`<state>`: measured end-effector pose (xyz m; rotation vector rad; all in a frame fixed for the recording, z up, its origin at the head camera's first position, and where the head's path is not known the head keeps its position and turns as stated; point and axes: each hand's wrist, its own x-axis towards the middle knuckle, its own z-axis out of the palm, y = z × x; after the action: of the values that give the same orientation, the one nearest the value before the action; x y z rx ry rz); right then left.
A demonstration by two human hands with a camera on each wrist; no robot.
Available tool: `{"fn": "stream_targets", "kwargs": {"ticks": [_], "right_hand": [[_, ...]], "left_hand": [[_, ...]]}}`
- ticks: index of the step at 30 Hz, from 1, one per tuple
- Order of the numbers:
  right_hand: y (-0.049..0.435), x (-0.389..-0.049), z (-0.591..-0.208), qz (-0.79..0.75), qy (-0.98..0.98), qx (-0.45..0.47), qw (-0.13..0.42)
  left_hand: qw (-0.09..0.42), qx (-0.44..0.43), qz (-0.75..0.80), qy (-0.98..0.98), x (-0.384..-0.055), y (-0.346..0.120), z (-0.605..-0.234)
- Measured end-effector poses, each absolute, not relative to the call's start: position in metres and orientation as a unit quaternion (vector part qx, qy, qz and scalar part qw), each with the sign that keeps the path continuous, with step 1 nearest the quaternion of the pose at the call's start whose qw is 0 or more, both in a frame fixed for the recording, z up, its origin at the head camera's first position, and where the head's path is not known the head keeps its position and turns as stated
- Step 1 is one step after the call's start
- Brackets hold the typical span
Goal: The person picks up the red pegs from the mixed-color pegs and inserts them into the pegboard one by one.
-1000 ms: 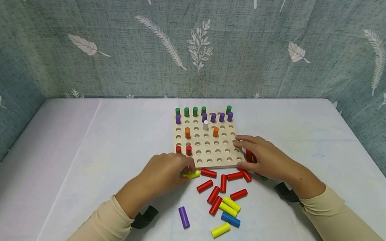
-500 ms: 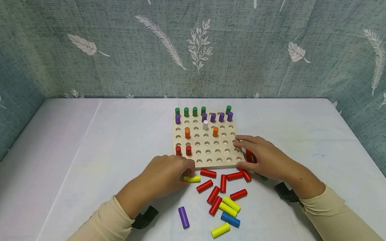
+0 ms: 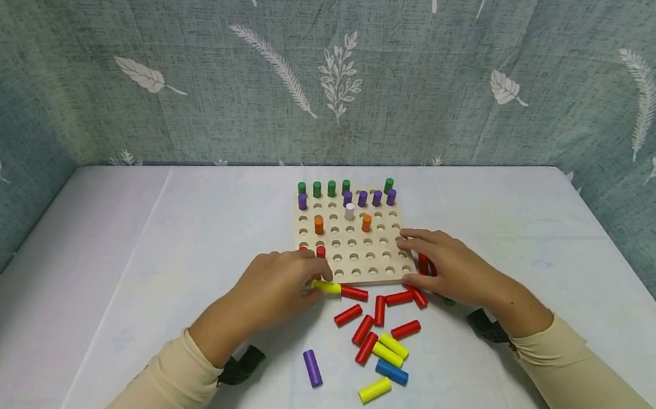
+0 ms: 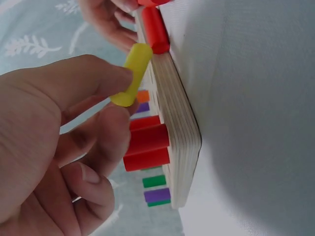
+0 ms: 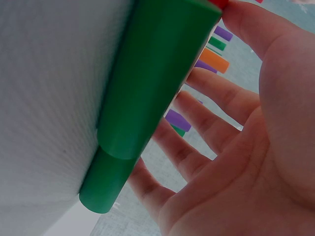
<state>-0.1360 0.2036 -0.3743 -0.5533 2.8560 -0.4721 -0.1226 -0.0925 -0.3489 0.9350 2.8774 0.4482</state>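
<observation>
My left hand (image 3: 282,283) pinches a yellow peg (image 4: 134,73) between thumb and forefinger, at the front left corner of a wooden pegboard (image 3: 357,282). The peg is tilted, its lower fingers curling beneath it in the left wrist view. Beside that hand, red pegs (image 4: 147,139) stand in the board, partly hidden by the hand in the head view. My right hand (image 3: 451,268) rests its spread fingertips along the board's right edge and grips nothing. Close to its palm lie two green pegs (image 5: 157,73), mostly hidden from the head view.
Green, purple, orange and white pegs (image 3: 350,211) stand in the board's farther rows. Loose red pegs (image 3: 349,316) lie in front of it, with yellow ones (image 3: 375,390), a blue peg (image 3: 391,372) and a purple peg (image 3: 313,369) nearer. A leaf-patterned cloth (image 3: 197,111) hangs behind the table.
My left hand dipped slightly, then rose and moved forward with the yellow peg, which now overlaps the board's front edge in the head view. The right hand has stayed in place.
</observation>
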Motion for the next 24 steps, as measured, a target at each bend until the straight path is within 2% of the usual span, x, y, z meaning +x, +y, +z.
{"fn": "stream_targets", "kwargs": {"ticks": [5, 24], "right_hand": [[0.2038, -0.1359, -0.3741, -0.159, 0.965, -0.185, 0.098], [0.2043, -0.1368, -0.3745, -0.157, 0.965, -0.183, 0.099]], "left_hand": [[0.015, 0.308, 0.16, 0.938, -0.1242, -0.0944, -0.3492], [-0.019, 0.278, 0.159, 0.947, -0.128, -0.0977, -0.3442]]}}
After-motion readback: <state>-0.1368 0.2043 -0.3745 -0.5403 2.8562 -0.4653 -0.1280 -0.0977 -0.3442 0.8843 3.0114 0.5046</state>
